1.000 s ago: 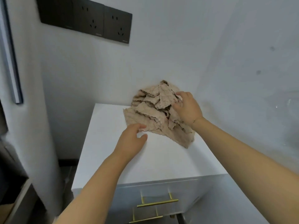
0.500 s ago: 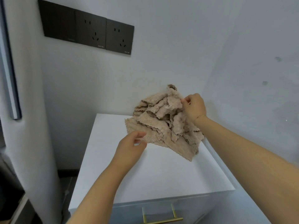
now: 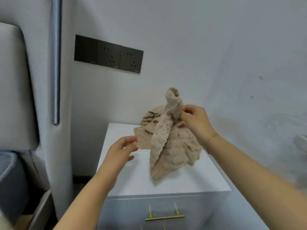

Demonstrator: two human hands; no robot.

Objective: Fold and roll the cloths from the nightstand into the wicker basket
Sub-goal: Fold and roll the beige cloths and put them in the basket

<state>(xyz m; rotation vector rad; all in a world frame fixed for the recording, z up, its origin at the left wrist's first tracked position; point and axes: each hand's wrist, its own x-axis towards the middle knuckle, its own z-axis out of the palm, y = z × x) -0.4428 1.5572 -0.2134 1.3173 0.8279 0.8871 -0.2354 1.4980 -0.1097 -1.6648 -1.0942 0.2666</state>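
Above the white nightstand point(image 3: 126, 178), the right hand point(image 3: 194, 120) pinched the top of a beige cloth point(image 3: 167, 130) and held it lifted, its lower end trailing onto the heap of cloths point(image 3: 181, 150) on the nightstand top. Left hand point(image 3: 122, 151) pinched a cloth edge at the heap's left side, fingers curled.

Pale grey walls point(image 3: 199, 47) meet in a corner. A black triple socket panel point(image 3: 108, 53) sits on the left wall beside a grey padded headboard point(image 3: 15, 83), perhaps a bed's. Light is soft and even.
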